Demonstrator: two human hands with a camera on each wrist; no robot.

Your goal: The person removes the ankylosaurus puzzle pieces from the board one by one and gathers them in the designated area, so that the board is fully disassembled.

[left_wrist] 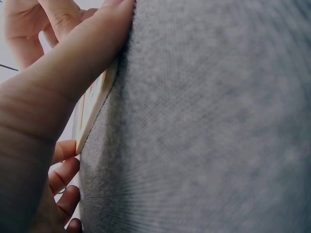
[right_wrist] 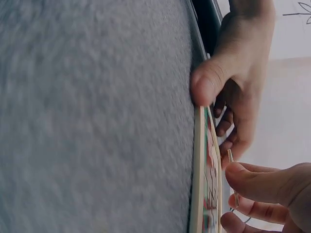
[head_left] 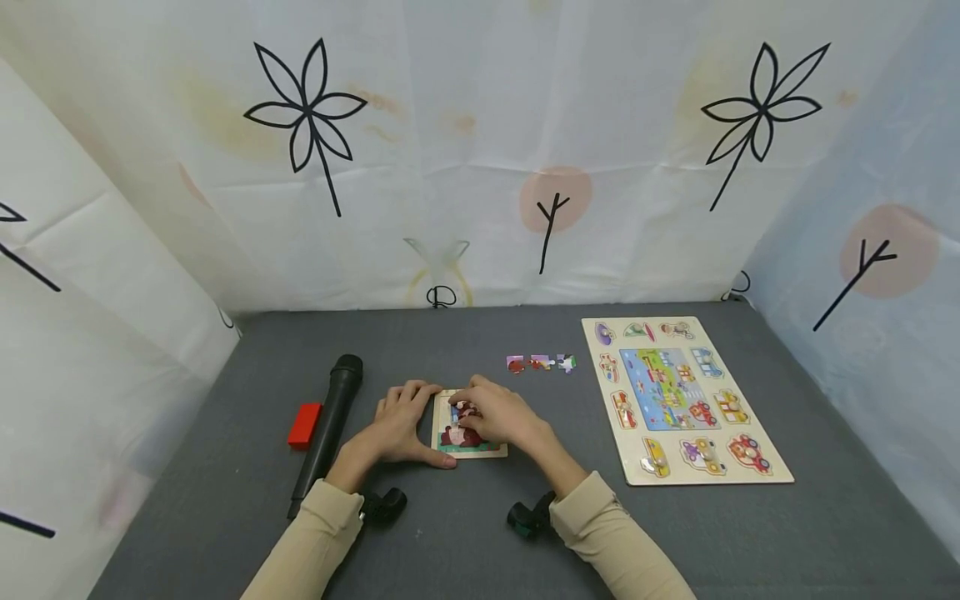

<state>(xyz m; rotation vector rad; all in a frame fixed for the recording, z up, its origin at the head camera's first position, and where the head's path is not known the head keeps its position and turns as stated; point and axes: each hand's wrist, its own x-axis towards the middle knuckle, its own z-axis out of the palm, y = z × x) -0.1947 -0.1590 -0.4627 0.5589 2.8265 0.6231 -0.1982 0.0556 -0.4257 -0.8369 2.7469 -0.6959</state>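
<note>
- While the left hand [head_left: 400, 427] lies spread at the left side of a small wooden puzzle tray [head_left: 489, 454], its fingers are loosely extended; the thumb presses the near edge, and the index finger reaches the tray's far left corner
- The right hand [head_left: 501, 414] is bent over the tray with thumb and fingers pinched together on a thin puzzle piece [right_wrist: 231, 156], seen nearly edge-on in the right wrist view; its printed face cannot be made out
- That piece hangs just above the tray's surface, apart from it and roughly parallel to it
- The tray lies flat on the grey table [head_left: 450, 554] between the two hands, the right one covering part of its upper right area
- Inside the tray's pale rim sits a picture in reddish brown, pink and blue, with a green strip along the near side; how many spaces are filled cannot be told, as fingers hide part of it
- Three loose puzzle pieces [head_left: 541, 363] lie in a row on the table, beyond the right hand and slightly to its right
- Well to the right, a large puzzle board [head_left: 632, 472] holds colourful shapes, several of them vehicles, around a central printed scene
</note>
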